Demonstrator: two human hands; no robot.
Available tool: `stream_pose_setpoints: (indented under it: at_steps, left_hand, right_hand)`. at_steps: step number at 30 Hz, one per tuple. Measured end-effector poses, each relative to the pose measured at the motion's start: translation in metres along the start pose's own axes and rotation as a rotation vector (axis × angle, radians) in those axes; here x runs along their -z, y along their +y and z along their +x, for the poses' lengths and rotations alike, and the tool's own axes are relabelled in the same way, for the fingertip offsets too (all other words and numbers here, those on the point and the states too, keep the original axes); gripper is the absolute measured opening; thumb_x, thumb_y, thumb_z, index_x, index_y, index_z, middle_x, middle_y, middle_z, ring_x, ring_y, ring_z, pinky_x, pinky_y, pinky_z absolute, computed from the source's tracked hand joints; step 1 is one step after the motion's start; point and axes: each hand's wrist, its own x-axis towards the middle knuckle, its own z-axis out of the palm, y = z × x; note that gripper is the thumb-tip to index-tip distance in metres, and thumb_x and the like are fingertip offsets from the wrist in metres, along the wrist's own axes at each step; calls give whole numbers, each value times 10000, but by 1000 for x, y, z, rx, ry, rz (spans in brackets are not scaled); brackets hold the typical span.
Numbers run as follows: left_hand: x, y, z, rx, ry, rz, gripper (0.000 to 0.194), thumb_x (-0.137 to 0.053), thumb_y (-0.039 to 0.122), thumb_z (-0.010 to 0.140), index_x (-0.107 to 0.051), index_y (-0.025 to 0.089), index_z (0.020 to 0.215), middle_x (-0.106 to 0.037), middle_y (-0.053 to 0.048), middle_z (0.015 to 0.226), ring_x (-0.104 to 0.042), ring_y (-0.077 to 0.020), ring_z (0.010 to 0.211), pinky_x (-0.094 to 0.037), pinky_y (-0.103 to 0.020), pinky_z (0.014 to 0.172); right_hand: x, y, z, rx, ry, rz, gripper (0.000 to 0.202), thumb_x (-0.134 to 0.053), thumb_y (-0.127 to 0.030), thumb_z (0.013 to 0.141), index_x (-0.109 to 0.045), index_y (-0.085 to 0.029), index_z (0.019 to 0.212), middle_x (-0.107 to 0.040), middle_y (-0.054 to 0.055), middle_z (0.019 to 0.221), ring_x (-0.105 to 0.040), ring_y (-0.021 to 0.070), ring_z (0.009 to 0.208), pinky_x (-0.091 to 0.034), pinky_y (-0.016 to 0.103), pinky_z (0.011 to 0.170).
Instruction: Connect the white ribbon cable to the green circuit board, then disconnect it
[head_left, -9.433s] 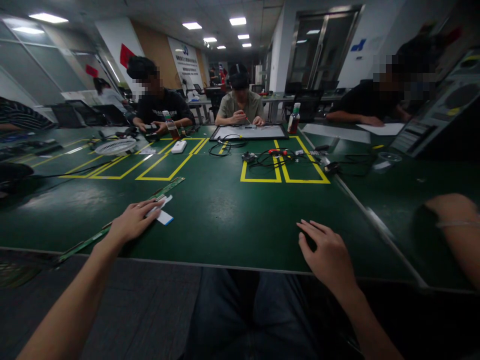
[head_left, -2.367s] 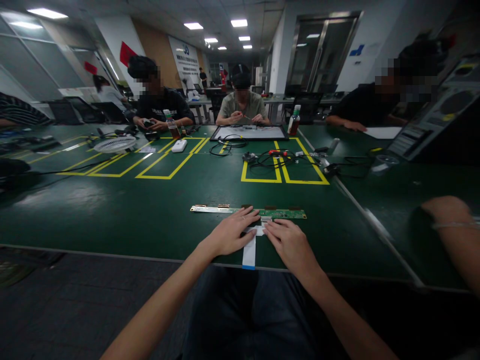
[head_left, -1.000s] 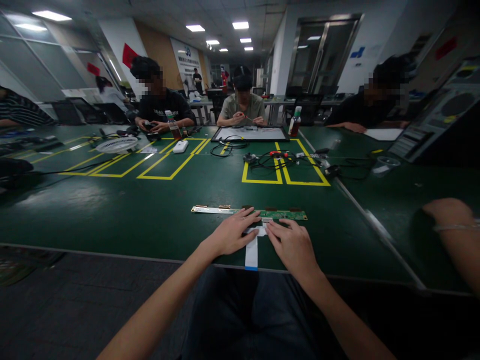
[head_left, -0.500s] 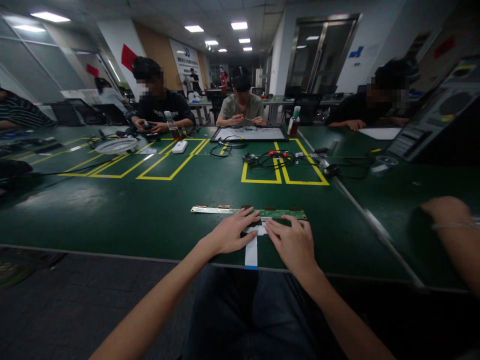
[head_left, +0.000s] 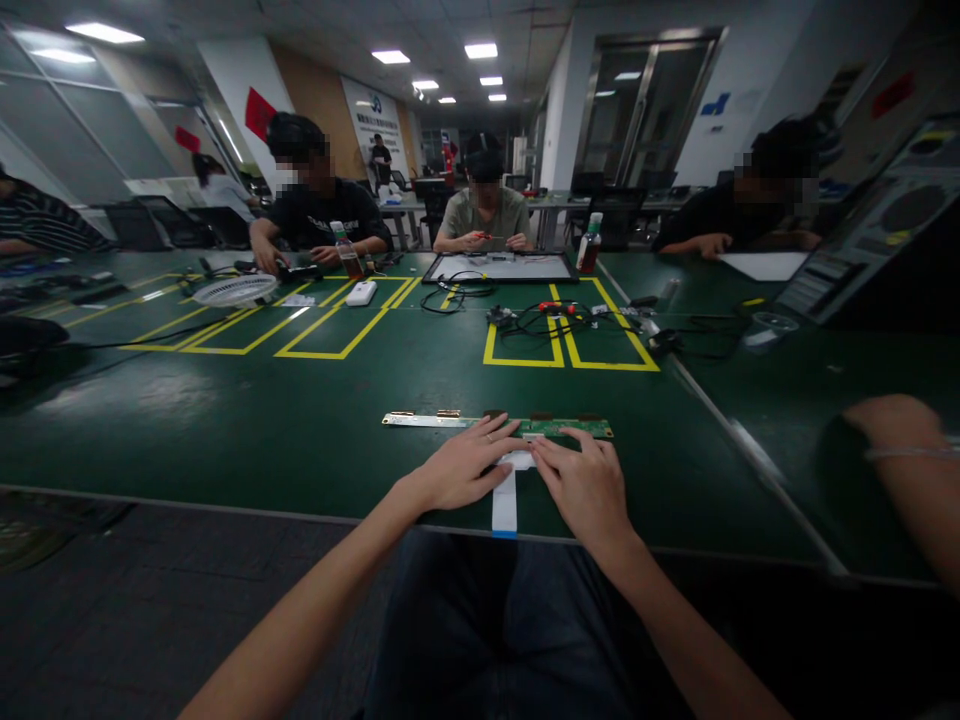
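Observation:
A long, narrow green circuit board (head_left: 424, 421) lies crosswise on the table in front of me. From its near edge a white flat ribbon cable (head_left: 505, 502) with a blue end runs toward the table edge. My left hand (head_left: 465, 465) lies with fingers spread, some reaching over the board and the thumb beside the cable. Close by, my right hand (head_left: 589, 485) has its thumb and forefinger together on the cable where it meets the board. Its other fingers rest on the board's near edge. The connector between the hands is mostly covered by fingertips.
Yellow tape outlines (head_left: 525, 362) mark the green table (head_left: 225, 420). Beyond lie black cables (head_left: 540, 322), a fan (head_left: 236, 288), two bottles and a framed panel (head_left: 499, 266). Several people sit around; a bare arm (head_left: 907, 460) is at right.
My left forefinger has stretched farther right toward the cable's connector, and its thumb has shifted slightly. The board stays in place. Across the table, the person at left has reached toward the fan.

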Motion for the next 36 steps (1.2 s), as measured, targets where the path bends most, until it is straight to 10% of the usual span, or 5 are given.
stream_pose_setpoints:
  at_steps: [17,36]
  left_hand:
    - [-1,-3,0,-28,8,12,430,-416,329,1103,-545,331,1514,-210,-11,1752,-217,-267,1626,-236,-541,1321]
    - [5,6,0,-23,-51,92,468,-398,310,1099,-532,346,1546,-363,3,1705,-224,-308,1625,-263,-568,1304]
  right_hand:
    - [-6,6,-2,12,-31,99,323,-560,-271,1019,-764,-295,1268,-763,48,1293,-633,288,1267,-520,480,1001]
    - [2,19,-10,3,-10,217,376,-528,-228,1011,-731,-259,1326,-729,26,1366,-605,256,1324,-507,456,1106]
